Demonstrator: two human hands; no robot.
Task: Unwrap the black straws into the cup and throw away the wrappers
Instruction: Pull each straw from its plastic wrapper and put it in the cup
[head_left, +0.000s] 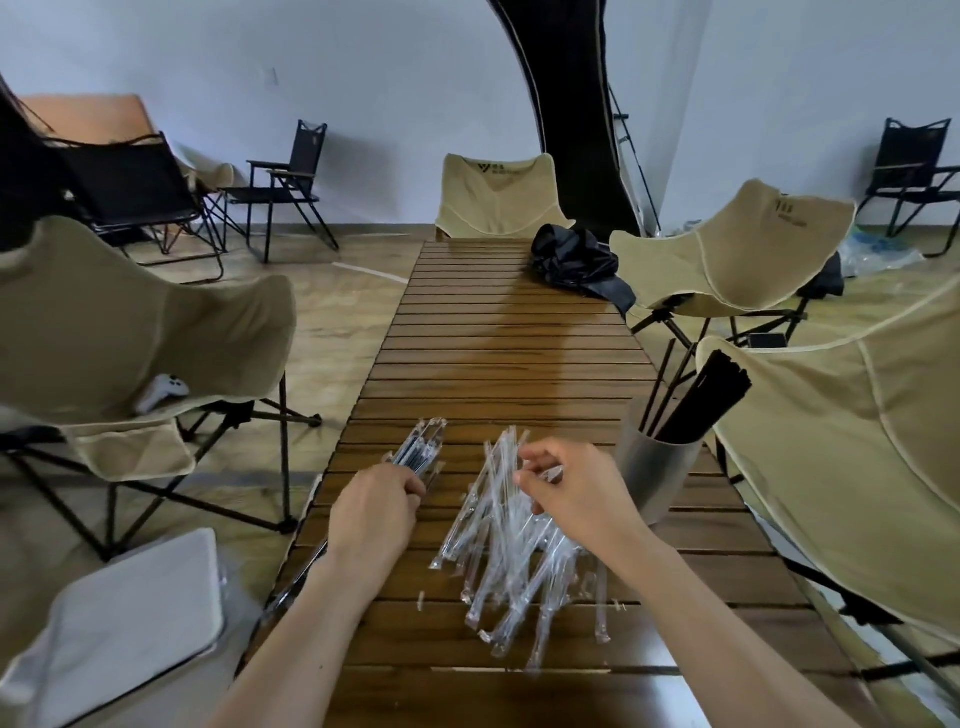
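Note:
On the slatted wooden table my left hand grips a bundle of wrapped black straws that points away from me. My right hand pinches a clear empty wrapper over a loose pile of clear wrappers in the middle of the table. A grey cup stands just right of that hand, near the table's right edge. Several unwrapped black straws stick out of it, leaning right.
A black bag lies at the table's far right. Beige folding chairs crowd both sides and the far end. A white bin sits on the floor at my lower left. A white controller rests on the left chair.

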